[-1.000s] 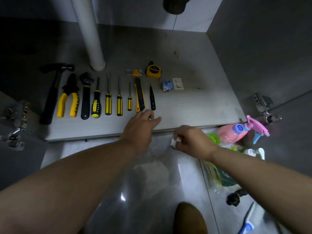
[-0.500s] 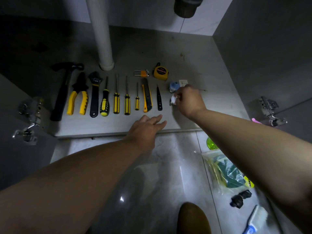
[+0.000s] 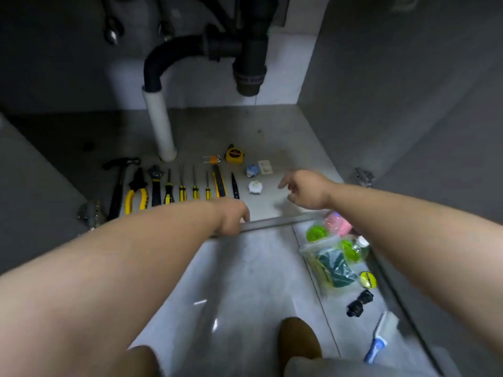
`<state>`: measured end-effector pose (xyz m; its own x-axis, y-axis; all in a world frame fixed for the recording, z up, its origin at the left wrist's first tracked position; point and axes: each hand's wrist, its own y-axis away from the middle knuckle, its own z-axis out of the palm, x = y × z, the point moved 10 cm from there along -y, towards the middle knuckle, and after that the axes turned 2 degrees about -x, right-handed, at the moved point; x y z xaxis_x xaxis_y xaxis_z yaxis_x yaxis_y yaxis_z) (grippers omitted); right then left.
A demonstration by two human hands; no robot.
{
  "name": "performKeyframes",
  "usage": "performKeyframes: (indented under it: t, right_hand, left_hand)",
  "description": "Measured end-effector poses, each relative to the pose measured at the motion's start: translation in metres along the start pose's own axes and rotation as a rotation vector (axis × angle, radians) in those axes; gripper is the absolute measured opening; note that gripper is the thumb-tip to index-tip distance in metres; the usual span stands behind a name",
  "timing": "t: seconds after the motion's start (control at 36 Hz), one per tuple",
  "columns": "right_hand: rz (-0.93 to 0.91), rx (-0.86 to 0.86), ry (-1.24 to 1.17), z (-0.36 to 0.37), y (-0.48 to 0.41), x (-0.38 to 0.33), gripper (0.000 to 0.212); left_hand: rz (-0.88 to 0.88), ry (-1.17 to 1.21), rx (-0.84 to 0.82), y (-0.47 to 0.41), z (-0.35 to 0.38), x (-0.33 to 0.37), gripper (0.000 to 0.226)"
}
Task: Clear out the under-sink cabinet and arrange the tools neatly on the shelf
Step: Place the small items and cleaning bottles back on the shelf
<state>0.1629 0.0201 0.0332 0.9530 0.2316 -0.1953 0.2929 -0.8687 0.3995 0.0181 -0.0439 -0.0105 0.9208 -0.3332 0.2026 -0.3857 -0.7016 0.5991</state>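
A home, at the cupboard under a sink. A black drain trap and a white pipe come down at the far side over a grey shelf. A door hinge sits on the right. On the near tiled floor lie a scrubbing brush and a pink spray bottle.

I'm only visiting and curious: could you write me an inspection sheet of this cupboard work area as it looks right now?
Surface: grey shelf, tools laid in a row near its front.
Job's things: hammer, pliers, wrench, screwdrivers, utility knife and slim black tool lie side by side; hex keys, tape measure and small white piece nearby.
Clutter: on the floor tiles, plastic bag, pink spray bottle, black fitting, blue brush.
Hands: left hand seems to grip the shelf's front edge; right hand hovers open, holding nothing.
Cables: nothing seen.
Surroundings: white pipe, black drain trap, door hinge, brown shoe.
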Motion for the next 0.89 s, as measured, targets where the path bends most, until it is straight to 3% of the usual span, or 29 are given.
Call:
performKeyframes:
  t: [0.22, 0.36, 0.47, 0.64, 0.78, 0.89]
  right_hand:
    - [0.094, -0.097, -0.044, -0.022, 0.146, 0.041, 0.036]
    - [0.148, -0.075, -0.201, 0.003, 0.211, 0.085, 0.032]
    - [0.293, -0.060, -0.444, 0.053, 0.246, 0.135, 0.027]
    - [0.525, -0.058, -0.726, 0.161, 0.263, 0.194, 0.026]
    - [0.662, -0.107, -0.708, 0.235, 0.253, 0.227, 0.030]
    - [0.701, -0.145, -0.666, 0.275, 0.231, 0.242, 0.048]
  left_hand:
    - [0.125, -0.005, 0.099, 0.064, -0.058, 0.108, 0.039]
    - [0.250, 0.014, 0.164, 0.077, -0.066, 0.201, 0.035]
    - [0.336, -0.004, 0.147, 0.065, -0.047, 0.260, 0.033]
    - [0.415, 0.003, 0.125, 0.020, -0.001, 0.288, 0.029]
    - [0.453, 0.099, 0.039, -0.026, 0.049, 0.284, 0.026]
    - [0.485, 0.183, 0.010, -0.057, 0.082, 0.270, 0.024]
